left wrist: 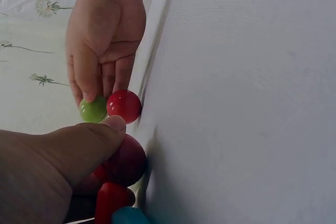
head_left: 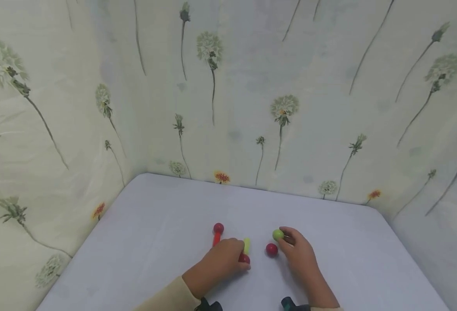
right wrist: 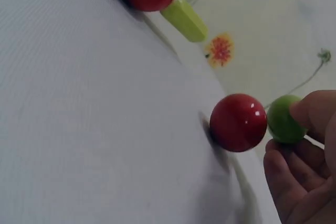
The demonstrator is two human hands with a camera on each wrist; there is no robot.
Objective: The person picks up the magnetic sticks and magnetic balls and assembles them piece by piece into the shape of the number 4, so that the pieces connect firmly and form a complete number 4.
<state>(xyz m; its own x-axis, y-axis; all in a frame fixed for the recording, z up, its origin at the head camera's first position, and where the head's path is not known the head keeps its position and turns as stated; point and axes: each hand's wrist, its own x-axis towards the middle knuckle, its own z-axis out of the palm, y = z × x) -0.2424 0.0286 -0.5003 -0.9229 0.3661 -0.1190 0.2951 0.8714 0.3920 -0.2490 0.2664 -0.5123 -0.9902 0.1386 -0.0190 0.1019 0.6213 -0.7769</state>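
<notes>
My left hand grips a red ball, with the thumb across it in the left wrist view. A yellow-green stick juts out from this ball on its far side. Between the thumb and fingers of my right hand is a smaller green ball. Another red ball lies on the white surface just left of the green one and overlaps it slightly in the left wrist view. Beyond my left hand, a red stick with a red ball at its far end is partly covered by the hand.
The white tabletop ends at a wall of flower-printed cloth, which also runs along both sides. Low in the left wrist view, a red piece and a teal piece show near the left hand.
</notes>
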